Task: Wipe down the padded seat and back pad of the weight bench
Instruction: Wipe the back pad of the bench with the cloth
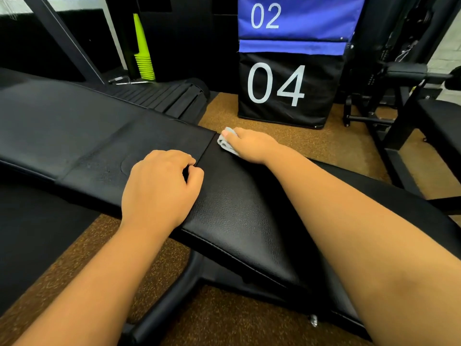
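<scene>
Two hands on the bench: my right hand (252, 143) clamped on a grey cloth (225, 143) at the seat pad's (249, 213) far edge; left hand (159, 188) loosely curled, empty, beside the seam. Back pad (74, 126) extends left. Risk: the cloth could slide off the edge, leaving the seam unwiped.

We see a brown speckled floor (262, 136) with a black mat (30, 236) on the left. Far back stands a black box (287, 88) with a white 04, and on top of it a blue box (299, 18) with 02. Left of them is a stack of bright green cones (143, 56). On the right are black gym machines (399, 78) and a pale brick wall (449, 46).
</scene>
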Motion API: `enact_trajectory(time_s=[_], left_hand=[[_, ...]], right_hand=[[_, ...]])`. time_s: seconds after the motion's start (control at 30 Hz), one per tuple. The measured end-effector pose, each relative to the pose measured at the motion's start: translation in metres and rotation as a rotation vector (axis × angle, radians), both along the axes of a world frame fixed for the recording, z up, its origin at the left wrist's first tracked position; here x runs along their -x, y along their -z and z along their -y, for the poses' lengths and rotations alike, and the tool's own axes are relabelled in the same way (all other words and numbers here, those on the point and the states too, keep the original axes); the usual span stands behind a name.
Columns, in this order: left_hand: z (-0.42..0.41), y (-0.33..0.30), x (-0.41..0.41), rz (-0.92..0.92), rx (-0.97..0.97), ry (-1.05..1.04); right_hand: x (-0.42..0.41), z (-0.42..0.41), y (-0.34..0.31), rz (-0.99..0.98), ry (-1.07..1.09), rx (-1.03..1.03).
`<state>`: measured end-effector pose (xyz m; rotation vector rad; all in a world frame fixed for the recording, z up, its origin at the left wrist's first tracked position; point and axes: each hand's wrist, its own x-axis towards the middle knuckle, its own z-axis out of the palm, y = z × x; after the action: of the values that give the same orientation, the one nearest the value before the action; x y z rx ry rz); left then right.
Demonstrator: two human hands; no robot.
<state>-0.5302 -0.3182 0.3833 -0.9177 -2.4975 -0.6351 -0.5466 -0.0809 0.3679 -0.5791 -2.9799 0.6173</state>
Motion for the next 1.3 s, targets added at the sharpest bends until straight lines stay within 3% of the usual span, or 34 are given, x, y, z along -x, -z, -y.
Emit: enact_trajectory(time_s=[0.13,0.37,0.5,0.63,0.9,1.17,1.3], left_hand=[[0.0,0.0,0.0,0.004,-0.008,0.003],[0.0,0.0,0.001,0.001,0.0,-0.005],[-0.001,0.0,0.0,0.007,0.009,-0.011],[0.0,0.0,-0.002,0.0,0.006,-0.008],[0.001,0.001,-0.001,0.01,-0.031,-0.017],[0.002,0.001,0.0,0.008,-0.009,-0.025],[0.002,0.0,-0.001,0.0,0.006,-0.024]], right_hand=[[-0.019,-0.019,0.009,0.007,-0.034,-0.011],[-0.018,-0.032,0.002,0.138,0.11,-0.038],[-0.006,0.003,-0.002,0.04,0.109,-0.064],[-0.02,0.038,0.002,-0.032,-0.003,-0.155],[-0.101,0.059,0.014,-0.053,-0.261,-0.128],[-0.029,0.03,0.005,0.01,-0.02,-0.147],[-0.041,0.054,0.004,0.027,-0.065,-0.125]])
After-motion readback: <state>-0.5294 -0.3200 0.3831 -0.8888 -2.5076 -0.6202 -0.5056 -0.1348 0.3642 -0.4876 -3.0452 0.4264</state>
